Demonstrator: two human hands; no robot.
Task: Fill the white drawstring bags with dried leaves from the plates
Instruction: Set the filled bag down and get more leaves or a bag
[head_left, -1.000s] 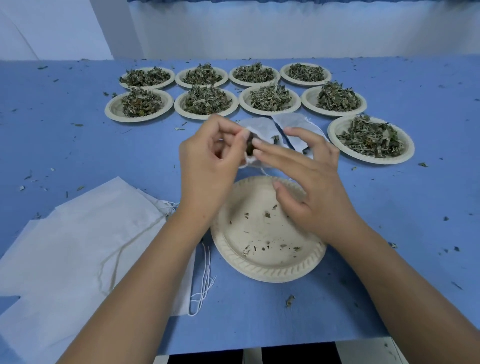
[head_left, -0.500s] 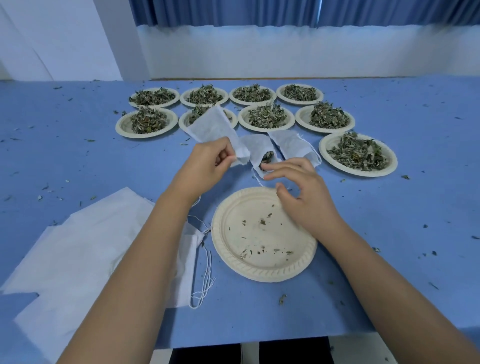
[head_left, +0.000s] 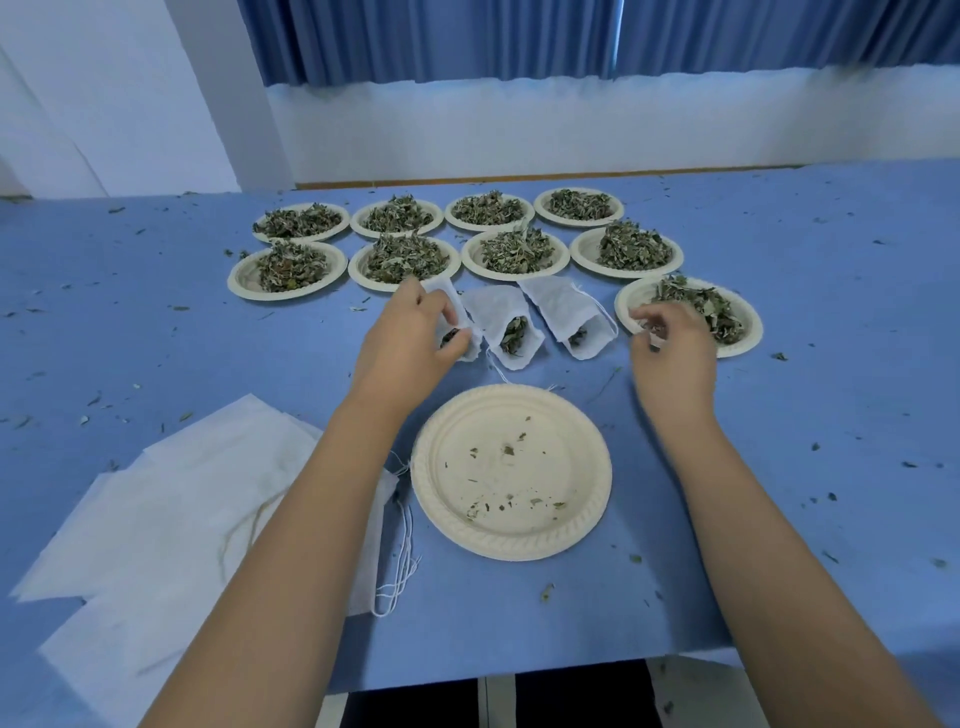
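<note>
Left hand (head_left: 410, 343): fingers curled round the mouth of the leftmost bag (head_left: 451, 299), gripping the cloth.
Right hand (head_left: 672, 353): fingers bent down over the near rim of the side plate (head_left: 748, 322); blurred, so I cannot tell whether they pinch any leaves.
Leftmost bag: lies on the bench (head_left: 831, 415), dark leaves showing at its mouth.
Middle bag (head_left: 498, 312): just beside it, mouth toward the person, leaves inside.
Right-hand bag (head_left: 563, 306): next along, a few leaves at its mouth.
Side plate: heaped with dried leaves (head_left: 696, 306), right of the three bags.
Near plate (head_left: 571, 467): in front of the person, only crumbs in it.
Flat bags (head_left: 171, 499): a white stack at the left, partly under the left forearm – number not clear.
Change, left: half a second ago this hand held its bag raised over the plates – now the bag is down beside the middle one.
Change, right: it hovered by the middle bag above the near plate; it has moved across to the side plate.
Count, plates: ten – four in the back row (head_left: 579, 223), four in the second row (head_left: 244, 280), the side plate, the near plate; nine hold leaves.
Count, filled bags: three.
</note>
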